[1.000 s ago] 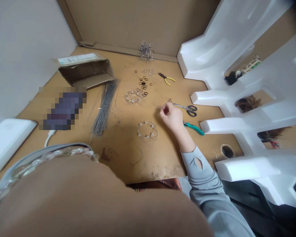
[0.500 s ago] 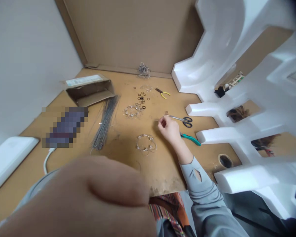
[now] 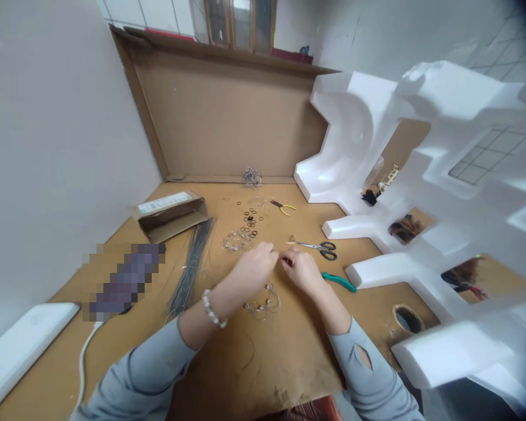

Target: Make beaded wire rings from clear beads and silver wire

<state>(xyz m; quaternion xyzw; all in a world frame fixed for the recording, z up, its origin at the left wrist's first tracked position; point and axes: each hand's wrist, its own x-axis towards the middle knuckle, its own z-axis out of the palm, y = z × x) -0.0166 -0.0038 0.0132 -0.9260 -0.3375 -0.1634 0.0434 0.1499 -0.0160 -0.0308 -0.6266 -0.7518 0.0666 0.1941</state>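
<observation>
My left hand (image 3: 259, 264), with a beaded bracelet (image 3: 209, 309) on its wrist, is closed in a pinch; what it holds is hidden. My right hand (image 3: 301, 270) pinches beside it, fingertips close to the left ones. The thin wire seen earlier at its fingertips is hardly visible now. Just below the hands lies a wire ring with clear beads (image 3: 255, 307), partly covered by my left hand. Scissors (image 3: 318, 247) with black handles and teal-handled pliers (image 3: 341, 283) lie right of my right hand. A second beaded wire ring (image 3: 233, 242) lies beyond my left hand.
Left lie a bundle of grey wires (image 3: 188, 278), an open cardboard box (image 3: 175, 225), a blurred-out dark object (image 3: 129, 278) with a cable and a white block (image 3: 26, 345). Small dark rings (image 3: 251, 218), yellow pliers (image 3: 284, 207) and a wire tangle (image 3: 251, 177) lie farther back. White foam (image 3: 377, 269) borders the right.
My left hand has come down from close to the camera to meet my right hand, which stays pinched. The view has tilted up, showing more beyond the cardboard wall.
</observation>
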